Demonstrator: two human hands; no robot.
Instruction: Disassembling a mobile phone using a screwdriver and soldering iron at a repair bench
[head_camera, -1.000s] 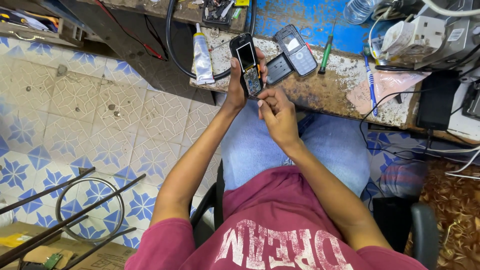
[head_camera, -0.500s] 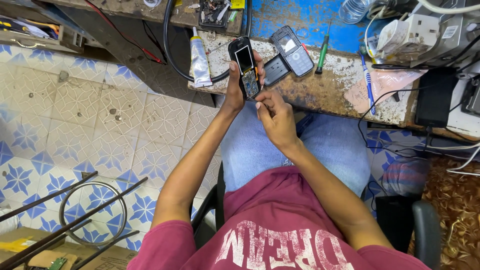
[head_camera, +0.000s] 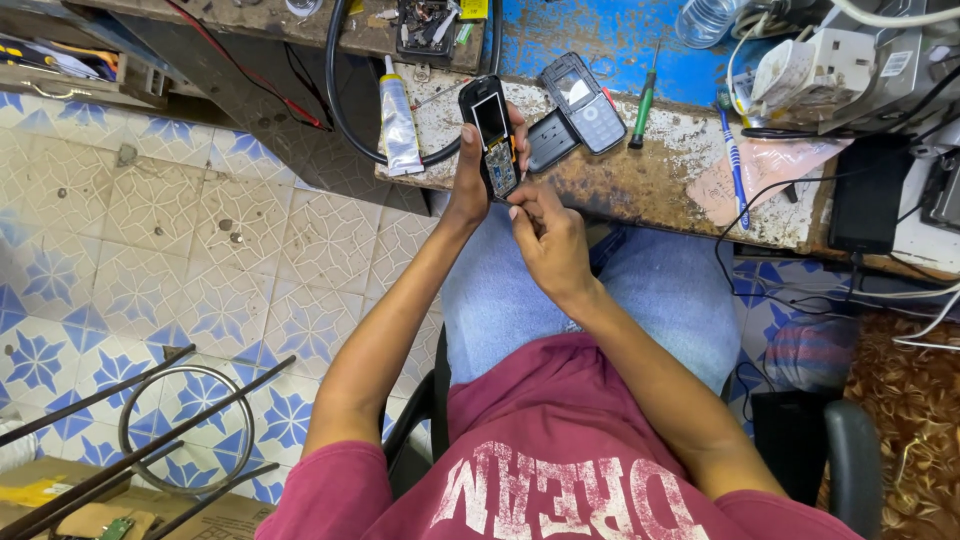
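My left hand (head_camera: 470, 180) grips a small opened mobile phone (head_camera: 492, 130) upright over the front edge of the workbench (head_camera: 640, 185). Its front cover is off, so the screen and bare circuit board show. My right hand (head_camera: 545, 235) sits just below and to the right, with pinched fingertips touching the lower part of the phone's board. Whether those fingers hold a small tool or part I cannot tell. On the bench right behind lie the phone's grey keypad cover (head_camera: 585, 100) and a dark back cover (head_camera: 548, 140).
A white glue tube (head_camera: 398, 120), a green-handled screwdriver (head_camera: 645, 100) and a blue pen (head_camera: 732, 150) lie on the worn bench. A black cable (head_camera: 340, 110) loops at the left. A black adapter (head_camera: 868, 195) and wires crowd the right. Tiled floor lies left, with metal rods (head_camera: 150, 420).
The view has shifted slightly. My right fingertips have stayed working at the lower part of the phone, which my left hand keeps holding in the same place.
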